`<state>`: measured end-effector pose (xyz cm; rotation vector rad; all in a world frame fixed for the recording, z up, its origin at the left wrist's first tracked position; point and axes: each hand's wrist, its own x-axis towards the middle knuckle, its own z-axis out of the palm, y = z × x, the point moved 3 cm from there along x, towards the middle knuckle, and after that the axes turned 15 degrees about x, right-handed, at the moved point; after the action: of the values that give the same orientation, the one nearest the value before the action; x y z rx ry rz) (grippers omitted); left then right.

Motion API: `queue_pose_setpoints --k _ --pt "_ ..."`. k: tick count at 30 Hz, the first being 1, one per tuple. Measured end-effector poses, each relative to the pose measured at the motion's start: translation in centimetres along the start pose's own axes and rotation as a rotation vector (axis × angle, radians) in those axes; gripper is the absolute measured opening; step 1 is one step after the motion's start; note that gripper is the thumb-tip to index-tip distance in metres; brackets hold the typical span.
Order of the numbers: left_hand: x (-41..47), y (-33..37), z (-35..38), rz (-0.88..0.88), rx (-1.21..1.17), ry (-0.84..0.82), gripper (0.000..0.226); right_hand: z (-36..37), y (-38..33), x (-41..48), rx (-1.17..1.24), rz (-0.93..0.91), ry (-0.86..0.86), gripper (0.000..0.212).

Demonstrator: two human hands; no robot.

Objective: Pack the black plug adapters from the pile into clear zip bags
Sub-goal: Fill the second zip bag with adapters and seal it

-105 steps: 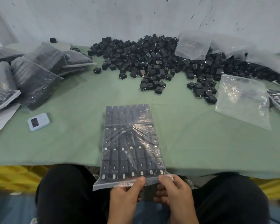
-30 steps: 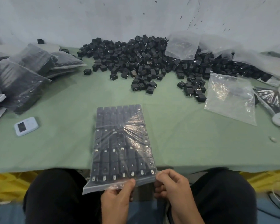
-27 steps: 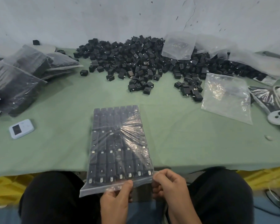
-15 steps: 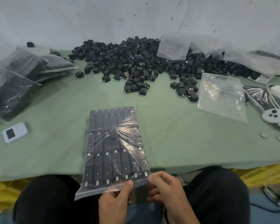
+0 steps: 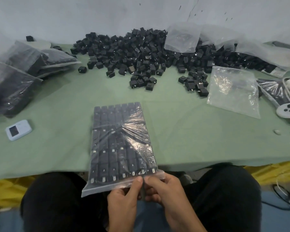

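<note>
While the zip strip (image 5: 105, 186) of the filled clear plastic zip bag (image 5: 122, 139) overhangs the near edge of the green-covered bench (image 5: 199, 131) above the person's lap, both hands are clamped on it. The left hand (image 5: 124, 198) pinches the strip with its thumb on top. The right hand (image 5: 166, 190) pinches just beside it, with the two thumbs nearly touching. They meet right of the strip's middle, and the left stretch of the strip juts out free.

Inside the bag, black plug adapters (image 5: 117, 158) lie flat in tidy rows, and the bag's far end rests on the bench. The step in hand looks like sealing this bag, though I cannot tell whether any part of the zip is already pressed closed. The next move likely calls for running the pinch along the strip to both corners. The bag should be kept flat so the rows do not shift.

Farther left lie a small pale-blue device (image 5: 18, 130) with a dark screen and a stack of sealed bags (image 5: 15, 77) of adapters. To the right, an empty clear zip bag (image 5: 233, 91) lies flat near a white controller (image 5: 287, 111).

Farthest off, along the wall, spreads the loose pile (image 5: 141, 52) of adapters with another empty clear bag (image 5: 182, 39) resting on it. Much remains to pack.
</note>
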<state>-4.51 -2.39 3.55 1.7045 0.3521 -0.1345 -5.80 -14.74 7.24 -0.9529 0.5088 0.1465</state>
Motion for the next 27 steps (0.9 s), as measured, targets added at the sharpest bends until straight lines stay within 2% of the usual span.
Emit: queue_pose_setpoints --k 5,7,10,13,16,19,23,27 --pt "-0.4 0.3 0.2 -0.036 -0.158 -0.074 0.009 0.5 0.4 0.1 0.023 -0.029 0.013 0.006" --pt "-0.4 0.1 0.2 -0.068 -0.209 -0.087 0.017 0.5 0.6 0.2 0.037 -0.035 0.032 0.007" --pt "-0.3 -0.4 -0.3 -0.06 -0.186 -0.048 0.028 0.4 0.7 0.2 0.04 -0.032 0.048 0.007" --pt "-0.1 -0.7 -1.0 -0.024 -0.117 0.018 0.03 0.2 0.7 0.1 0.039 -0.026 0.048 0.02" --pt "0.0 -0.9 -1.1 -0.011 -0.097 0.041 0.024 0.3 0.6 0.0 0.041 0.002 0.023 0.018" --pt "0.2 -0.8 -1.0 -0.022 -0.109 0.031 0.008 0.2 0.6 -0.1 0.037 -0.011 0.028 0.019" --pt "0.1 -0.8 -1.2 -0.027 -0.083 0.061 0.012 -0.5 0.3 -0.2 0.038 -0.071 0.096 0.01" --pt "-0.4 -0.7 -1.1 -0.052 -0.104 0.075 0.017 -1.2 0.3 -0.1 0.005 -0.121 0.129 0.013"
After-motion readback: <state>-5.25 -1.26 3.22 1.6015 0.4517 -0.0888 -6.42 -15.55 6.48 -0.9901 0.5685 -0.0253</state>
